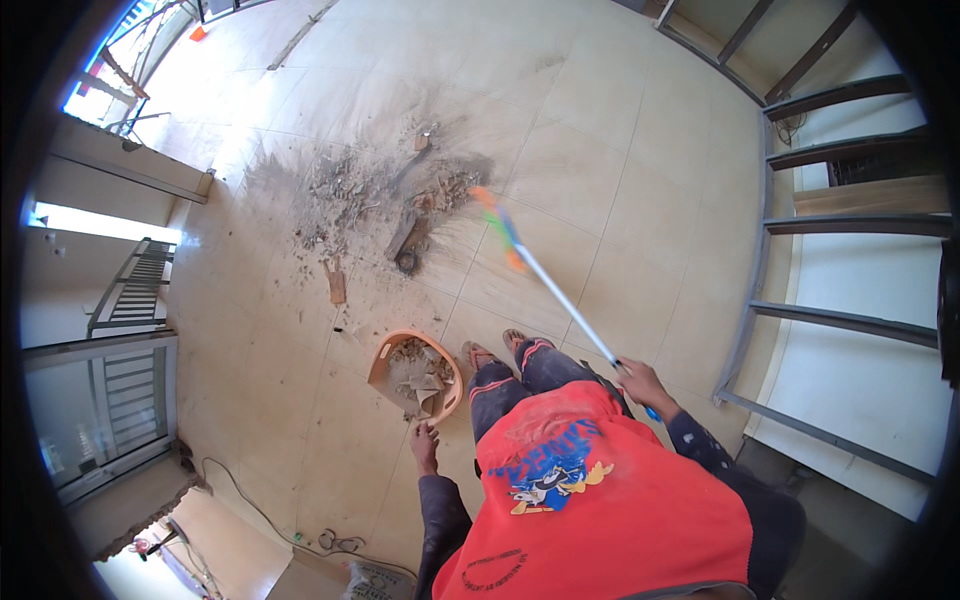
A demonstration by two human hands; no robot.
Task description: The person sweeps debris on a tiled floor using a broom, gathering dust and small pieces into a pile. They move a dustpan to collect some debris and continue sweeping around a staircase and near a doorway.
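My right hand (640,385) is closed around the pale pole of a broom (560,292). The broom's head, orange and green and smeared by motion, is at the right edge of a debris pile (425,195) of grey dust, rubble and broken pieces. My left hand (425,446) hangs beside the near rim of an orange plastic basket (452,400), its fingers curled with nothing visible in them. Rubble and flat brown scraps (420,385) lie in the basket, which stands on the floor left of my feet.
Pale tiles (560,120) cover the floor. A brown flat piece (336,284) lies left of the pile. Dark metal framing (760,260) stands along the right wall. At the left are a sliding window (105,410) and a broken wall edge. A cable (250,500) trails at lower left.
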